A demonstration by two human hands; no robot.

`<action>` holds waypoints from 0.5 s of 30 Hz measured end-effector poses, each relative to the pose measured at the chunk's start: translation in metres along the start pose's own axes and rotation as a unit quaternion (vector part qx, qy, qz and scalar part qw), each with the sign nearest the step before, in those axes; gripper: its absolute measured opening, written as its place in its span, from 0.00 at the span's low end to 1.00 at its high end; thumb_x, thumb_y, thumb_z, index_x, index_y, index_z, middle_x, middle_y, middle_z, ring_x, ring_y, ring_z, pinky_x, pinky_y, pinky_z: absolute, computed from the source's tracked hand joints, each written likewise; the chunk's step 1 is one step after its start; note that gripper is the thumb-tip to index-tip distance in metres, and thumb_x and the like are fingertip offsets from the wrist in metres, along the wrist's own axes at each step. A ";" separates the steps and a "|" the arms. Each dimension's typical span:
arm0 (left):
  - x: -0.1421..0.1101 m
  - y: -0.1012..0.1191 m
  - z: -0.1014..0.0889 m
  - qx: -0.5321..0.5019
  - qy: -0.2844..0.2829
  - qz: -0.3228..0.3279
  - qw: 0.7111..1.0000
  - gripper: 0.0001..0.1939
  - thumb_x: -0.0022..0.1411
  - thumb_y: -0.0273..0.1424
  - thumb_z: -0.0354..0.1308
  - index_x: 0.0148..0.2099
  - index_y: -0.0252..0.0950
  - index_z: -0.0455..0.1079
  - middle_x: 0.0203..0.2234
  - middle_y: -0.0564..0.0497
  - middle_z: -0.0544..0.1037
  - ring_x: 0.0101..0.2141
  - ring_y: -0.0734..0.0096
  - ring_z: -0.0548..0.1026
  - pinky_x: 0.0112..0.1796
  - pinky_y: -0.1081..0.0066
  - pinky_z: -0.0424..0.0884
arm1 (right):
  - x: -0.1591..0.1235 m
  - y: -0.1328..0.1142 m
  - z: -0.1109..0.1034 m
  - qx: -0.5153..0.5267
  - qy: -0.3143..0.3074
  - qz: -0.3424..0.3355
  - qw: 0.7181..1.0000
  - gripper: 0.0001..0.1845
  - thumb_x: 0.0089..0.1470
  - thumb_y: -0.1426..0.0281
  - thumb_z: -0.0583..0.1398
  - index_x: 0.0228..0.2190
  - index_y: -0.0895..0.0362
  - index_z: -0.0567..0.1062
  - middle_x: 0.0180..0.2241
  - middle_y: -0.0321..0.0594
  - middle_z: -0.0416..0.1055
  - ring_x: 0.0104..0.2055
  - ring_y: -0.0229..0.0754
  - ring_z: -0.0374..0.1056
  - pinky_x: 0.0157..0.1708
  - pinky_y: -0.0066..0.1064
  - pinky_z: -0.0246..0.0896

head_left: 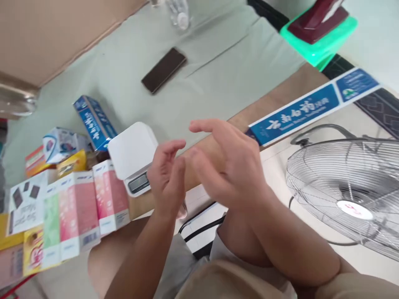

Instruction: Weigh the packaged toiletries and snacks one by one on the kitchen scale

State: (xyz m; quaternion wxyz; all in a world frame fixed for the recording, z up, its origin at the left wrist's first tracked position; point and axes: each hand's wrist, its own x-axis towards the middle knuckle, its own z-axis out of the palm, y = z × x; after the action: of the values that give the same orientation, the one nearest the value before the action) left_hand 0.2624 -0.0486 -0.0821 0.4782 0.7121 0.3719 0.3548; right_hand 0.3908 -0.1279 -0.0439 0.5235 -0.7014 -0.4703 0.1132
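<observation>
Both of my hands hover over the front edge of the bed-like surface with nothing in them. My left hand (168, 178) has its thumb apart from its curled fingers and is right beside a white digital scale (132, 151), partly covering its display. My right hand (237, 166) has its thumb and index finger spread wide, pointing toward the left hand. Just past its knuckles, a long blue and white toothpaste carton (301, 108) lies along the edge. A blue toothpaste box (95, 122) sits beyond the scale. A dark phone (164, 70) lies flat further back.
At the left are pink and green cartons (77, 211), a yellow packet (71, 163) and other boxes. A plastic bottle (179, 14) lies at the back. A metal fan (352, 195) stands at the right, below a green stool (321, 45).
</observation>
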 end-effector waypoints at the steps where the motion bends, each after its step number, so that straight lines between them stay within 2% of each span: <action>1: -0.009 -0.003 -0.019 0.000 0.023 0.014 1.000 0.09 0.71 0.37 0.62 0.49 0.39 0.77 0.47 0.46 0.80 0.52 0.60 0.78 0.58 0.55 0.75 | -0.001 -0.003 0.007 -0.001 -0.010 -0.009 1.000 0.17 0.64 0.64 0.55 0.47 0.54 0.79 0.49 0.44 0.83 0.51 0.47 0.79 0.53 0.40 0.76; 2: -0.018 -0.006 -0.039 0.006 0.041 0.025 0.999 0.06 0.70 0.34 0.62 0.46 0.40 0.78 0.45 0.47 0.80 0.52 0.61 0.78 0.58 0.58 0.75 | -0.003 -0.006 0.014 -0.004 -0.022 -0.019 1.000 0.16 0.63 0.64 0.55 0.47 0.54 0.79 0.47 0.44 0.83 0.48 0.46 0.80 0.50 0.39 0.77; 4: -0.036 -0.006 -0.078 0.043 0.046 0.032 0.998 0.07 0.68 0.28 0.60 0.44 0.43 0.80 0.46 0.49 0.81 0.52 0.61 0.78 0.56 0.60 0.75 | -0.007 -0.015 0.029 -0.015 -0.047 -0.040 0.998 0.14 0.63 0.65 0.56 0.45 0.54 0.79 0.44 0.43 0.84 0.47 0.46 0.80 0.47 0.38 0.76; 8: -0.052 0.011 -0.147 0.134 -0.012 0.030 0.990 0.12 0.67 0.26 0.58 0.49 0.45 0.79 0.47 0.50 0.82 0.51 0.60 0.79 0.55 0.60 0.76 | -0.019 -0.032 0.063 -0.039 -0.088 -0.094 0.991 0.12 0.62 0.66 0.57 0.42 0.52 0.79 0.44 0.43 0.84 0.47 0.48 0.81 0.46 0.40 0.76; 11: -0.030 0.021 -0.185 0.195 -0.018 -0.002 0.981 0.10 0.64 0.29 0.59 0.46 0.42 0.78 0.47 0.48 0.83 0.51 0.55 0.79 0.56 0.55 0.74 | -0.023 -0.041 0.092 -0.047 -0.121 -0.087 0.988 0.12 0.61 0.67 0.58 0.43 0.50 0.80 0.44 0.43 0.84 0.43 0.48 0.81 0.41 0.40 0.76; 13: 0.000 0.019 -0.204 0.234 -0.023 -0.044 0.971 0.09 0.60 0.30 0.62 0.43 0.40 0.78 0.47 0.46 0.82 0.51 0.50 0.78 0.58 0.52 0.72 | -0.017 -0.047 0.114 -0.047 -0.147 -0.060 0.986 0.13 0.59 0.67 0.60 0.44 0.50 0.80 0.45 0.43 0.84 0.43 0.49 0.81 0.41 0.41 0.76; 15: 0.038 0.009 -0.220 0.236 -0.031 -0.110 0.965 0.04 0.59 0.31 0.62 0.36 0.38 0.77 0.37 0.46 0.81 0.46 0.48 0.79 0.54 0.48 0.73 | 0.000 -0.052 0.139 -0.040 -0.170 -0.039 0.984 0.15 0.58 0.68 0.60 0.46 0.51 0.81 0.47 0.44 0.84 0.47 0.51 0.80 0.47 0.45 0.77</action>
State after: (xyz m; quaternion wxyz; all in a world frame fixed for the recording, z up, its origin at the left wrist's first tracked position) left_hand 0.0923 0.0739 -0.0038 0.3436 0.7706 0.5057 0.1798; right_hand 0.2714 -0.0400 -0.0593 0.4118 -0.6734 -0.5835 0.1911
